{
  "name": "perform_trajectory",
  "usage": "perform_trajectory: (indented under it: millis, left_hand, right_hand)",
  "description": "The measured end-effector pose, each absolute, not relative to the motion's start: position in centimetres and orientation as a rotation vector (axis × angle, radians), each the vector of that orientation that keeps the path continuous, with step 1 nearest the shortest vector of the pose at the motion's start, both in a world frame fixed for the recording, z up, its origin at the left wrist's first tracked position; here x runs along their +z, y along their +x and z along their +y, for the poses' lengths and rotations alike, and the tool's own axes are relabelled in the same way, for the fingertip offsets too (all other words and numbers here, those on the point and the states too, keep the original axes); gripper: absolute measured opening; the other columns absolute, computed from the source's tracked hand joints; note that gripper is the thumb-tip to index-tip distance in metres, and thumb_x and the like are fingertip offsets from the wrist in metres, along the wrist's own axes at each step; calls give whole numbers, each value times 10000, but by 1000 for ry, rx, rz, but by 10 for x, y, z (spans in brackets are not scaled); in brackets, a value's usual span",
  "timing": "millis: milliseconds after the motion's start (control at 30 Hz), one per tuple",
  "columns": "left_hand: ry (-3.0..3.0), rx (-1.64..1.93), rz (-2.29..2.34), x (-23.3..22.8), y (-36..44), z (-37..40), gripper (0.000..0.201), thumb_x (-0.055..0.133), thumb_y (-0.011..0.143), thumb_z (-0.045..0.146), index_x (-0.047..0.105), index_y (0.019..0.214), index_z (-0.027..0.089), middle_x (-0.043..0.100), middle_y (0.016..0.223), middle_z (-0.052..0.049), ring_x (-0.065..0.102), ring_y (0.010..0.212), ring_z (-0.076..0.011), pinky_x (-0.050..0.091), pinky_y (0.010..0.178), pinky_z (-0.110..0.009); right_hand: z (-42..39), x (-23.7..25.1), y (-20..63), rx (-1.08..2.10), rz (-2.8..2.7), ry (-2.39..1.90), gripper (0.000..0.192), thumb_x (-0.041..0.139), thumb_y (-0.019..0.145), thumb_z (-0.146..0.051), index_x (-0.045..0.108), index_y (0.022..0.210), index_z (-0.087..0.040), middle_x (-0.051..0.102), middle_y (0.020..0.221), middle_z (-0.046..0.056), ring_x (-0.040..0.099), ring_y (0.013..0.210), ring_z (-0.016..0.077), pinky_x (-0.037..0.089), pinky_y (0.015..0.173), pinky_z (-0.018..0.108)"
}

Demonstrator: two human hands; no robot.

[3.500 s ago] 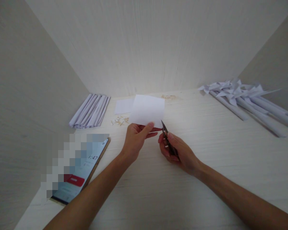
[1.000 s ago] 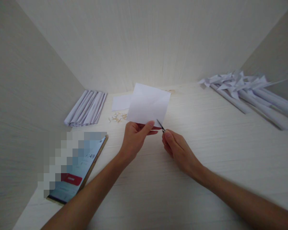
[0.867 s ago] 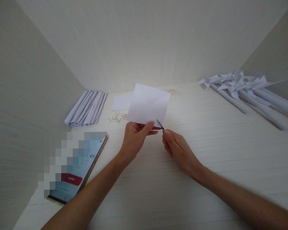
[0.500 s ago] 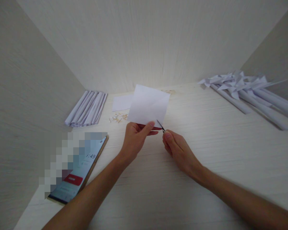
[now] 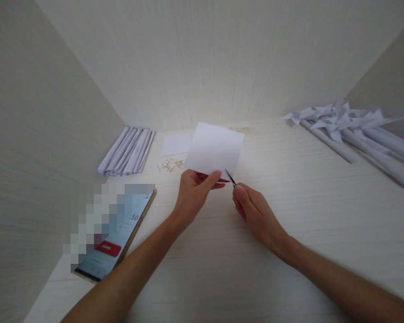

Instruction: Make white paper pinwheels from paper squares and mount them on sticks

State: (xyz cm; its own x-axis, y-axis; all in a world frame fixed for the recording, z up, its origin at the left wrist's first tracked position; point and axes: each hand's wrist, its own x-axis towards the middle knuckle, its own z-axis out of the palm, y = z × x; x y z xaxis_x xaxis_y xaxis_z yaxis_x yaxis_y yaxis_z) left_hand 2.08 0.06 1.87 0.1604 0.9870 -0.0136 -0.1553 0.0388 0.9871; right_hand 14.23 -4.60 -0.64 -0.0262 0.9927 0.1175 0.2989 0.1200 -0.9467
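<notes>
A square sheet of white paper is held up by its lower edge in my left hand, thumb on top and fingers beneath. My right hand is closed around a pair of small scissors. One dark, thin blade lies across the sheet's lower right corner, pointing up and left. The handles are hidden in my fist, and the lower blade cannot be made out. Behind the sheet lies another piece of white paper, and a small heap of cotton swab pieces sits just in front of that.
Rolled white paper tubes lie at the left wall. Several paper pinwheels on tube sticks are piled at the right. A phone with a lit screen, partly pixelated, rests beside my left forearm. Small thin sticks lie near the back wall.
The whole view has shifted slightly, so everything appears a little further right. Both hands keep their grips, and the blade stays over the same corner of the sheet.
</notes>
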Motion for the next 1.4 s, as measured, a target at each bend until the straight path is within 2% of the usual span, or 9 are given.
perform_trajectory:
  millis: [600,867,1067,1400]
  left_hand:
    - [1085,1232,959,18,19,1,157,654,571,216,624,698,128,653,685,-2,596,620,-121,525,589,-248]
    - [1061,1278,987,19,20,2,318,633,590,219,603,899,152,640,760,-15,589,650,-127,529,551,-234]
    - [1075,1280,979,17,19,2,371,649,575,238,604,935,161,656,763,-15,598,668,-137,528,561,-239]
    - [1102,1248,1015,15,20,1,333,652,573,246,629,886,135,659,746,-31,594,656,-143,531,570,-253]
  right_hand:
    - [-47,-1,141,886,-1582,-1376,370,229,850,-412,294,555,-199,333,491,-39,296,448,89,235,432,228]
    - [-46,0,142,866,-1616,-1373,374,227,849,-414,294,548,-202,336,487,-37,308,456,95,239,442,230]
    - [-46,-1,142,888,-1593,-1380,384,231,849,-421,301,544,-199,345,487,-35,312,456,94,243,441,228]
    - [-43,-6,145,1064,-1468,-1294,344,283,847,-399,438,637,-175,328,475,-57,275,399,63,211,393,201]
